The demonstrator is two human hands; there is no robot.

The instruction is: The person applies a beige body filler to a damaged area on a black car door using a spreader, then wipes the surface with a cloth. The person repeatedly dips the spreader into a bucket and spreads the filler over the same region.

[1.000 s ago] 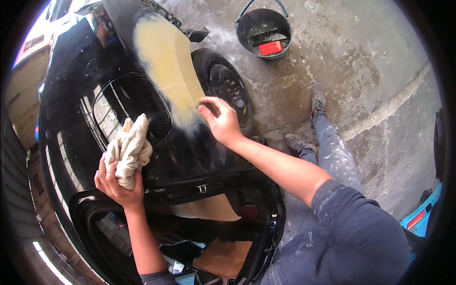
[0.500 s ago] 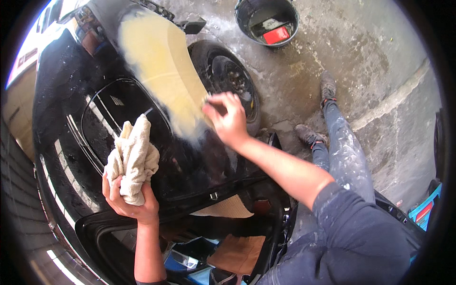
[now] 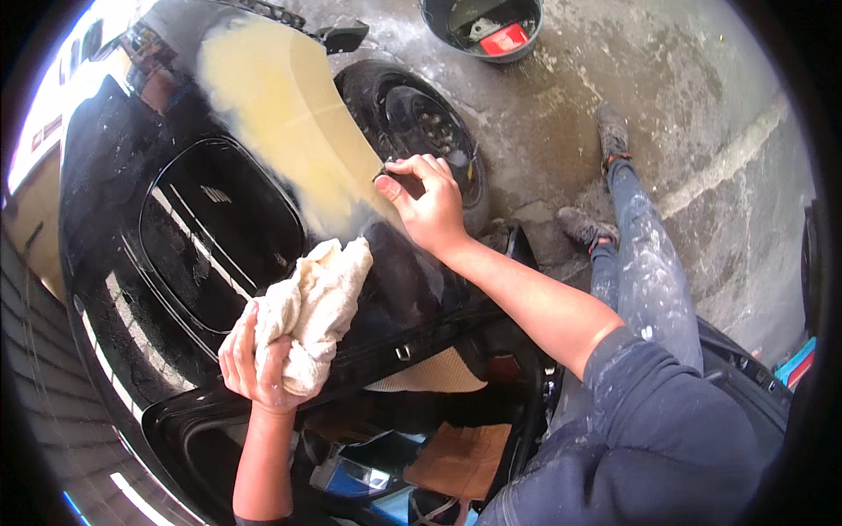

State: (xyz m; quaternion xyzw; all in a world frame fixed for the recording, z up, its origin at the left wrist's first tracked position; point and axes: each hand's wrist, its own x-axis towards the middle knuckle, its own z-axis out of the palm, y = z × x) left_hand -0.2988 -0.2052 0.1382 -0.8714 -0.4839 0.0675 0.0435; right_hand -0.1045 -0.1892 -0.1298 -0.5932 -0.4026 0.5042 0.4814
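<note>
My left hand (image 3: 254,364) is closed around a bunched cream cloth (image 3: 320,302), holding it over the black car body (image 3: 96,219). On the car, a beige filler patch (image 3: 281,105) runs along the edge of the wheel arch. My right hand (image 3: 430,197) pinches a small dark thing at the lower end of that patch, by the arch edge. Its kind cannot be made out, since thumb and fingers cover most of it. Beyond the hand is the wheel (image 3: 421,127) with its black tyre.
A black bucket (image 3: 430,26) with liquid and a red block (image 3: 504,39) stands on the wet concrete floor (image 3: 667,79). Below the hands, the car's open compartment holds a brown sheet (image 3: 460,460) and blue items. My legs (image 3: 653,254) are at right.
My left hand has brought the cloth rightward, closer to the filler patch. My right hand stays at the arch edge, still pinching. The view has shifted slightly.
</note>
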